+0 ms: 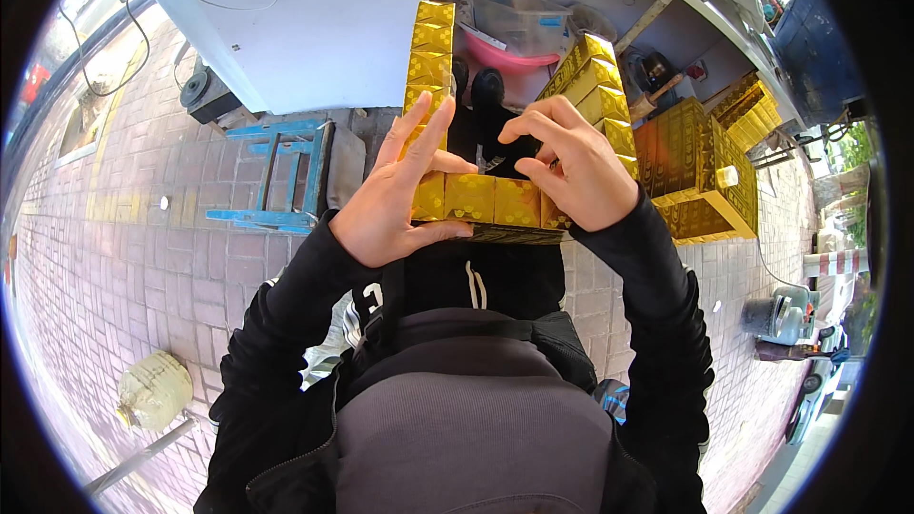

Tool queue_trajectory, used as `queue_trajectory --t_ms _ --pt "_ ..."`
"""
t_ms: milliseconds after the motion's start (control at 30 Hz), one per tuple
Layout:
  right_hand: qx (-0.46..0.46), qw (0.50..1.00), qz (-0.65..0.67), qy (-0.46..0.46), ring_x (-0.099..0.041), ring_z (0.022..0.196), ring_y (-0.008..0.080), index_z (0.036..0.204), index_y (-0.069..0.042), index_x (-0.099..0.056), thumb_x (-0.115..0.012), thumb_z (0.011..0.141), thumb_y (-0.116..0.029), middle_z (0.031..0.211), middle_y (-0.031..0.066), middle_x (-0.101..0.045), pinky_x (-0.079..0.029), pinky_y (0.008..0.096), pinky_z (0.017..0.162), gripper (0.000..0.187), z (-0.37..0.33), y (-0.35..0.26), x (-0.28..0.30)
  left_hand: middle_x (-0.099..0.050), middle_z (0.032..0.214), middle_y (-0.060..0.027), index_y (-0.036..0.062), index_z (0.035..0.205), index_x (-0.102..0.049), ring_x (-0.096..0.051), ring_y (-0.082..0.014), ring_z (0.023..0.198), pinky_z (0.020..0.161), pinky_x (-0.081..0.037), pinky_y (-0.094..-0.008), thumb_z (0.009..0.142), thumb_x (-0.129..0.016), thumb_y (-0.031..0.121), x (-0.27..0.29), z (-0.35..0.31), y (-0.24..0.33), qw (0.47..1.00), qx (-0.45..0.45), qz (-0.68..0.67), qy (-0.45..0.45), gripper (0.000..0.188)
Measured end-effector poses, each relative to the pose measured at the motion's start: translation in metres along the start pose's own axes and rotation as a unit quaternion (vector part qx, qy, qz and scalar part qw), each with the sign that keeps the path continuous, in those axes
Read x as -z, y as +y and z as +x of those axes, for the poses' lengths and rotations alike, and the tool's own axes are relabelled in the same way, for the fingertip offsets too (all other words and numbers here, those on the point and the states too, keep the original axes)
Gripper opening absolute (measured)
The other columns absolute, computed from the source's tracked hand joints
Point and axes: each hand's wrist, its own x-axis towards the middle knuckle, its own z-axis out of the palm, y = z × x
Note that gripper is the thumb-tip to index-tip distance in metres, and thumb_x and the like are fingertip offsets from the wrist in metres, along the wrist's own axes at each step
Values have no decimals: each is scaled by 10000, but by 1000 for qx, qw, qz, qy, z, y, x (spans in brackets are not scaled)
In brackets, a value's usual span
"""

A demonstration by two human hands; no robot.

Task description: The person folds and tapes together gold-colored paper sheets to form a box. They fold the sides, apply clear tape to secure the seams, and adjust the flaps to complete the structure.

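A U-shaped frame of folded gold foil-paper blocks [471, 196] sits in front of my body, with one long arm on the left and another on the right. My left hand [390, 195] grips its near left corner. The thumb lies along the outer side, one finger reaches along the inner side, and two fingers stretch upward by the left arm. Over the near right corner hovers my right hand [576, 162], its fingers bent and thumb apart from the index finger. Nothing shows between them. Whether its palm side touches the frame is hidden.
To the right stands a gold foil-covered box [690, 167], with more folded gold pieces [747, 109] behind it. A blue stool [286, 176] is at left, near a white panel [305, 29]. Beyond the frame are a pink basin [509, 57] and a clear plastic bin [519, 19].
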Motion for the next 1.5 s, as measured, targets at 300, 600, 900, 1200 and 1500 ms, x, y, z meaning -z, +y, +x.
queue_trajectory --t_ms 300,600,900,1200,1500 --pt "19 999 32 -15 -615 753 141 931 -42 -645 -708 828 20 1084 63 -565 -517 252 651 136 14 4 -7 -630 1372 -53 38 1624 -48 -146 -363 1552 1240 -131 -504 725 -909 256 1 -1 -1 1000 -8 10 -11 1264" --pt "-2 984 105 144 -539 699 80 930 -2 -586 -614 845 65 963 27 -515 -507 217 549 111 10 4 -20 -422 1580 -114 71 1628 -35 -194 -372 1526 1239 -137 -495 697 -924 262 -1 4 -3 999 -40 -5 2 1302" --pt "-107 946 139 274 -509 653 102 941 -46 -624 -633 864 -22 791 25 -537 -426 234 605 81 12 0 -23 -492 1523 -101 60 1627 -48 -191 -373 1531 1235 -118 -507 694 -927 261 -2 5 -3 998 -25 -37 35 1297" --pt "0 998 -49 50 -679 1062 302 1492 -2 -347 -870 767 -239 1190 147 -668 -494 394 985 925 -40 -21 -12 -579 1394 -58 93 1633 -53 -159 -390 1538 1197 -47 -657 734 -901 313 -1 4 -3 999 -11 15 -30 1255" --pt "23 991 -120 53 -693 1067 340 1414 11 -384 -899 737 -229 1344 166 -617 -542 405 931 884 -33 -15 -26 -553 1468 -68 65 1628 -89 -119 -350 1556 1248 -143 -484 733 -907 280 14 3 -15 999 -29 1 -27 1232"
